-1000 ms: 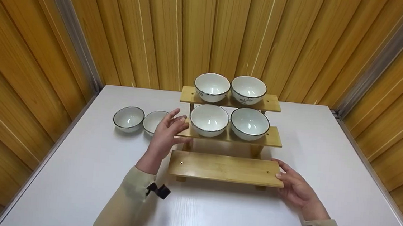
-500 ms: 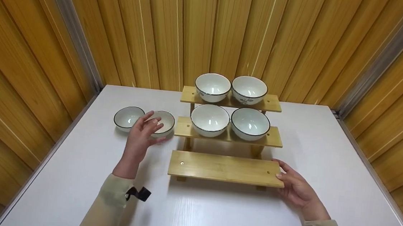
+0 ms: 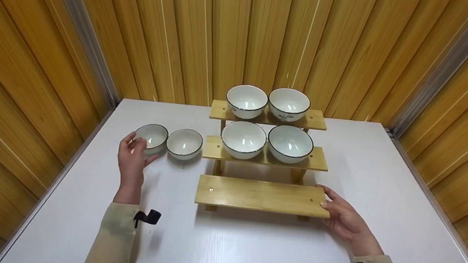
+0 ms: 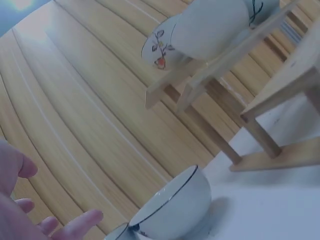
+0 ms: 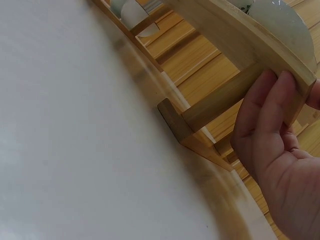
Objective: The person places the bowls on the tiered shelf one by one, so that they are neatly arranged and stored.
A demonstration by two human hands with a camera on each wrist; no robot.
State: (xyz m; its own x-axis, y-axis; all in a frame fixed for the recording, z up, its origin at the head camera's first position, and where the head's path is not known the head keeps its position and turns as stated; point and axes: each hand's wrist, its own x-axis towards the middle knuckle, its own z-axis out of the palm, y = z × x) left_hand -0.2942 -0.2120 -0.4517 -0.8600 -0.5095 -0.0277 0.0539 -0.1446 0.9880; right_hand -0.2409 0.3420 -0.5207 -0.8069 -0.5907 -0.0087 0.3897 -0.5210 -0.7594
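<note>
A three-step bamboo rack [image 3: 260, 195] stands on the white table [image 3: 249, 250]. Two white bowls [image 3: 243, 137] sit on its middle step and two more [image 3: 288, 103] on the top step; the lowest step is bare. My right hand [image 3: 326, 199] grips the right end of the lowest step [image 5: 235, 35], fingers [image 5: 260, 107] curled over its edge. Two loose dark-rimmed white bowls stand left of the rack. My left hand [image 3: 138, 149] is open beside the far-left bowl [image 3: 154, 133], fingers spread around its near side. The other loose bowl [image 3: 184, 143] [image 4: 175, 207] stands free.
Wooden slat walls close in the table at the back and on both sides. The rack's legs [image 4: 250, 135] stand just right of the loose bowls. Bare tabletop lies in front of the rack and to its right.
My left hand has moved left from the middle step's left end, past the nearer loose bowl, to the far-left bowl. My right hand and the rack have stayed put.
</note>
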